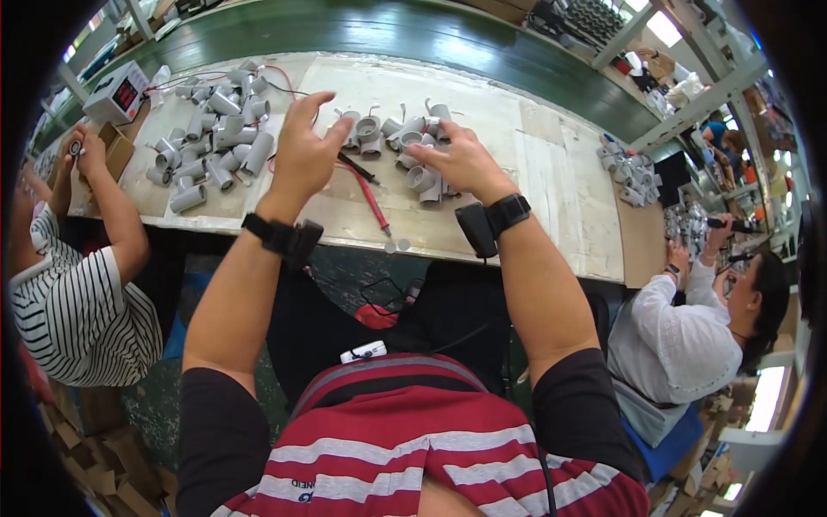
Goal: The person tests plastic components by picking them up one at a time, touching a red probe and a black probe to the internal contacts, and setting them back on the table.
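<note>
Grey pipe pieces point(369, 138) clustered on worktop point(560, 172) between left hand point(308, 148) and right hand point(467, 162); middle one upright, long axis near vertical, round mouth up; front one leaning, mouth toward camera. Worktop pale, scuffed; green belt point(388, 36) beyond; co-workers point(77, 302) both sides. Left hand raised, fingers spread; right hand over cluster's edge, thumb and fingers parted, contact unclear.

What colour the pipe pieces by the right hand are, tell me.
The pipe pieces are light grey, seen best in the head view.
</note>
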The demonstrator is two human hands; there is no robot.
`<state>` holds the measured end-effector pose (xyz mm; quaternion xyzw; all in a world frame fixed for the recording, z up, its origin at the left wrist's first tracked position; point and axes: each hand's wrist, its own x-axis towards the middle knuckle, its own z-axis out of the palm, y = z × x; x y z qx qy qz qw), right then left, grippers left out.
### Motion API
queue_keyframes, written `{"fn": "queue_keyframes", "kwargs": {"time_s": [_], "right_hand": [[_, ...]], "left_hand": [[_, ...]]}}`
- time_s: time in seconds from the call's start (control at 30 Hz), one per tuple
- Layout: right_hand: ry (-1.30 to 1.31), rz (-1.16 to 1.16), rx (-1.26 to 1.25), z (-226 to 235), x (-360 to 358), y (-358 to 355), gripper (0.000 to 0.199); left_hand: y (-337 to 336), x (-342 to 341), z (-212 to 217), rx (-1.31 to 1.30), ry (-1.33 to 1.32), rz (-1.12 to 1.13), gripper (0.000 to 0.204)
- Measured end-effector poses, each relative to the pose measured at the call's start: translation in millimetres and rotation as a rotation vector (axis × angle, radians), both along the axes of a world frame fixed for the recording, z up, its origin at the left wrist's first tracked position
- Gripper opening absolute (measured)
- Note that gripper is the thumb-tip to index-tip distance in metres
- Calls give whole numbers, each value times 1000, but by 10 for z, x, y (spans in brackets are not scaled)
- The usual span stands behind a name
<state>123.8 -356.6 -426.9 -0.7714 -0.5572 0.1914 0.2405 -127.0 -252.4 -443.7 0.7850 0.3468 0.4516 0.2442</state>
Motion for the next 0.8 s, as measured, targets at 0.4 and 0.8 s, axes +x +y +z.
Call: {"fn": "queue_keyframes", "kwargs": {"time_s": [0.4, 0.8], "right_hand": [[-240, 258, 162, 71, -1277, -483, 28], [-355, 222, 159, -275, -1206, 256, 20]], "left_hand": [[-707, -496, -426, -386, -138, 164, 17], [-1084, -59, -53, -303, 398, 69, 34]]}}
